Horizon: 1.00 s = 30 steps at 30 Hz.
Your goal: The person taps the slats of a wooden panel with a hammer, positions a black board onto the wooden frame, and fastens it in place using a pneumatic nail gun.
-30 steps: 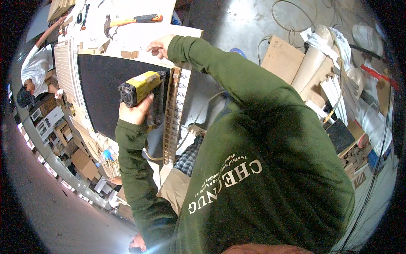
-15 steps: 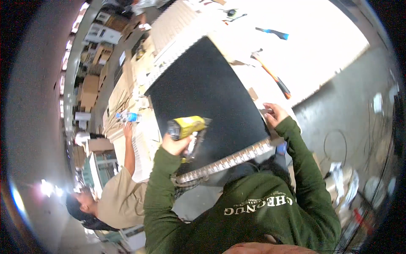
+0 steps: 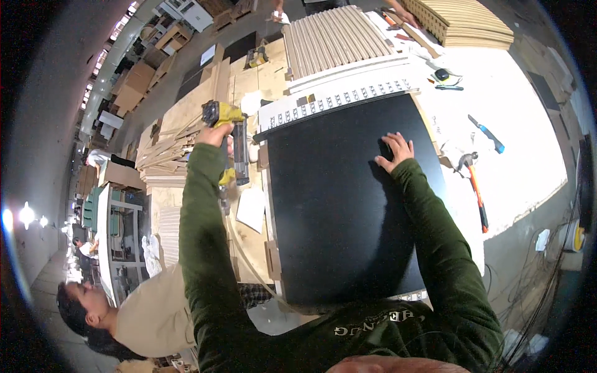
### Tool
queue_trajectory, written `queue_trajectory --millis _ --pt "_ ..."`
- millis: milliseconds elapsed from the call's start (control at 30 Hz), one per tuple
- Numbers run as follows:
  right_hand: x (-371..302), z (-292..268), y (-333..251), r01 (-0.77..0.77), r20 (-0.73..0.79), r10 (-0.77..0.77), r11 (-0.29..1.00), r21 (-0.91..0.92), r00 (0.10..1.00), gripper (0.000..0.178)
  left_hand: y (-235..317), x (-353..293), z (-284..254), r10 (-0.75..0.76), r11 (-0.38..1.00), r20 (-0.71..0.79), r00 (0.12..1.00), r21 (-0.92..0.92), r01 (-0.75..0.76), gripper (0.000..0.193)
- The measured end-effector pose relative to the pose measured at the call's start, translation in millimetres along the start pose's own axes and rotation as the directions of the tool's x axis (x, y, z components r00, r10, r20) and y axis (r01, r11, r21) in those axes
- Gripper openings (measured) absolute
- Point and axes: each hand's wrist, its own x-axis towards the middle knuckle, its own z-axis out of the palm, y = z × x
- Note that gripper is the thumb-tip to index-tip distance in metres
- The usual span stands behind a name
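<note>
My left hand [image 3: 216,135] grips the handle of a yellow and black nail gun [image 3: 231,114], held beyond the far left corner of a large black panel [image 3: 329,205]. An air hose [image 3: 241,248] trails back from the tool toward my body. My right hand [image 3: 398,152] lies on the panel toward its far right, fingers spread, holding nothing. Along the panel's far edge runs a white strip with a dark repeating pattern [image 3: 348,99].
A claw hammer [image 3: 477,196], blue utility knife [image 3: 490,137] and tape measure [image 3: 441,75] lie right. Ridged panels [image 3: 336,40] and stacked boards [image 3: 472,22] stand beyond. Another nail gun [image 3: 256,57] is far left. A co-worker [image 3: 152,314] is at lower left; another person's hand [image 3: 407,15] is far off.
The nail gun in my left hand has moved from over the near panel to beyond its far left corner. My right hand has gone from the near right edge onto the panel. My view has shifted.
</note>
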Motion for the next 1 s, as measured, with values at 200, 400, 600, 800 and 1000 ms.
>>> queue_trajectory --millis 200,400,600,800,1000 --pt "49 2 3 0.088 0.049 -0.078 0.964 -0.249 0.996 0.068 -66 87 27 -0.217 0.976 0.06 0.974 0.001 0.217 0.021" --pt "49 0 -5 0.093 -0.023 -0.102 0.963 -0.253 0.994 0.066 -87 101 30 -0.191 0.977 0.108 0.976 0.119 0.178 0.018" --pt "47 0 -4 0.084 -0.001 -0.088 0.96 -0.267 0.996 0.064 -86 106 31 -0.271 0.954 0.09 0.958 0.158 0.255 0.018" --pt "45 -2 -6 0.072 0.018 -0.07 0.952 -0.296 0.997 0.064 -87 112 32 -0.295 0.944 0.096 0.951 0.181 0.275 0.017" --pt "44 -4 -9 0.066 0.02 -0.063 0.958 -0.281 0.998 0.063 -78 108 36 -0.317 0.923 0.079 0.945 0.253 0.289 0.018"
